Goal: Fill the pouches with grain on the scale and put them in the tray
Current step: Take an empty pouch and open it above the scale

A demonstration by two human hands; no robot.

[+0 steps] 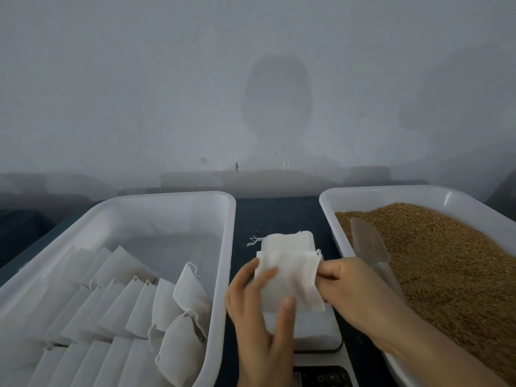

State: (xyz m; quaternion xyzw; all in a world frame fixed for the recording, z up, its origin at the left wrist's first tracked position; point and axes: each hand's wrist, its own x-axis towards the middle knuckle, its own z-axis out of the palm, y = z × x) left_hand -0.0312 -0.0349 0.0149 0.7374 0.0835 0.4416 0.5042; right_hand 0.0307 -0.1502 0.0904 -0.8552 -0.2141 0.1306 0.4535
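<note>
Right, 1 empty white pouch (289,277) held flat over the scale (310,331), between the 2 trays, long axis running near-to-far, one short edge toward the wall and tilted slightly right; which end is the mouth, cannot tell. Left hand (259,325) pinches its left and near edges, thumb on top, fingers spread along the side. Right hand (354,291) pinches the right edge, fingertips pressed together on the fabric. Just beyond it, 1 small stack of empty pouches (287,240) lies on the dark table (268,213), loose strings at its left; count in stack unclear. 1 left tray (167,199) holds overlapping rows of filled pouches (178,311), roughly 20, exact count unclear. 1 right tray (391,191) holds grain (446,261) with 1 clear scoop (368,244) lying on it, handle toward the person.
</note>
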